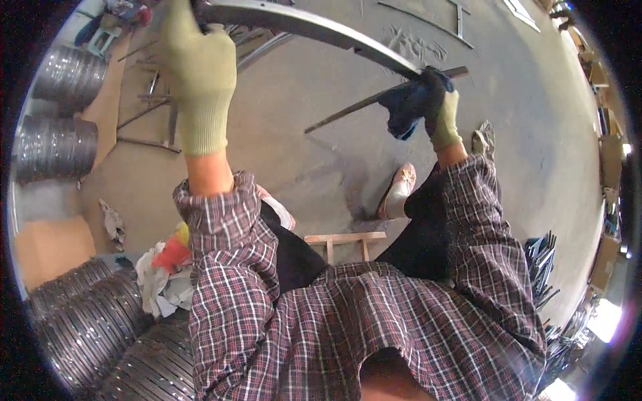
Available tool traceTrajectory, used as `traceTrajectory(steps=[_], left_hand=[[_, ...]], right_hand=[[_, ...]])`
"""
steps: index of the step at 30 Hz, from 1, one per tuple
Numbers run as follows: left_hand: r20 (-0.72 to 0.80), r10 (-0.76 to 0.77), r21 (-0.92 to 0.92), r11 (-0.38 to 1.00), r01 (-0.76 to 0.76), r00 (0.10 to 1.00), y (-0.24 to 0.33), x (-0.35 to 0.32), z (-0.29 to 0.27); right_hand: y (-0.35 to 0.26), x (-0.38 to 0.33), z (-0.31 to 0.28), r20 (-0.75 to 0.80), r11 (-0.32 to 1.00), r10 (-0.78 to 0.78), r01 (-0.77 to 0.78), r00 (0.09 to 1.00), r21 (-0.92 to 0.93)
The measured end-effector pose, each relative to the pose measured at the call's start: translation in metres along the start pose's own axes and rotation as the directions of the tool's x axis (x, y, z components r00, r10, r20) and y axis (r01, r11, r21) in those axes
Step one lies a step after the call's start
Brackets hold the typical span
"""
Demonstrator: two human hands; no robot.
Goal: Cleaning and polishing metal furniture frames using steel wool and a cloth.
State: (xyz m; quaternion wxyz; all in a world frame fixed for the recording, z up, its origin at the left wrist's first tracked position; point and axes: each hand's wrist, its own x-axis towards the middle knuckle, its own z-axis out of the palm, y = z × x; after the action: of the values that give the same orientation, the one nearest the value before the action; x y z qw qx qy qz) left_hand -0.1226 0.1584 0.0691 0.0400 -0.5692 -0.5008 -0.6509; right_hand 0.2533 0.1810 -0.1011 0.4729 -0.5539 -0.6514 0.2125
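Observation:
A curved grey metal bar (321, 28) spans the top of the head view, in front of me. My left hand (197, 77), in a yellow-green knit glove, is closed at its left end; the fingertips are partly hidden. At the other end my right hand (445, 117), gloved alike, is closed on a dark blue cloth (404, 110) that is bunched around the bar's tip. Below that end a narrow dark flat bar (364, 103) runs slantwise; whether it touches the cloth I cannot tell.
Stacks of dark metal strips (60, 150) stand at the left, with more bundles (87, 321) at lower left. White and red rags (164, 271) lie beside them. A metal frame (147, 142) and a wooden piece (344, 238) are on the floor. Black rods (540, 264) gather at right.

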Motion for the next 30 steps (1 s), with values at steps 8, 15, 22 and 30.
traceTrajectory(steps=[8,15,22,30], left_hand=[[0.136,-0.034,0.103,0.994,0.020,0.990,0.003,-0.013,-0.007],[0.095,0.145,0.352,0.921,-0.170,0.985,-0.012,-0.014,-0.009],[0.251,-0.056,0.336,0.941,-0.033,0.966,0.001,-0.019,-0.024],[0.473,-0.164,0.318,0.948,0.006,0.865,-0.021,-0.020,-0.043]], right_hand=[[-0.007,0.000,0.004,-0.050,1.000,-0.005,0.005,0.999,-0.004],[-0.016,-0.002,0.017,0.076,0.777,0.391,-0.373,0.917,0.507],[-0.003,0.009,0.027,0.038,0.713,0.431,-0.366,0.902,0.598],[0.027,0.016,0.024,0.121,0.664,0.525,-0.495,0.842,0.560]])
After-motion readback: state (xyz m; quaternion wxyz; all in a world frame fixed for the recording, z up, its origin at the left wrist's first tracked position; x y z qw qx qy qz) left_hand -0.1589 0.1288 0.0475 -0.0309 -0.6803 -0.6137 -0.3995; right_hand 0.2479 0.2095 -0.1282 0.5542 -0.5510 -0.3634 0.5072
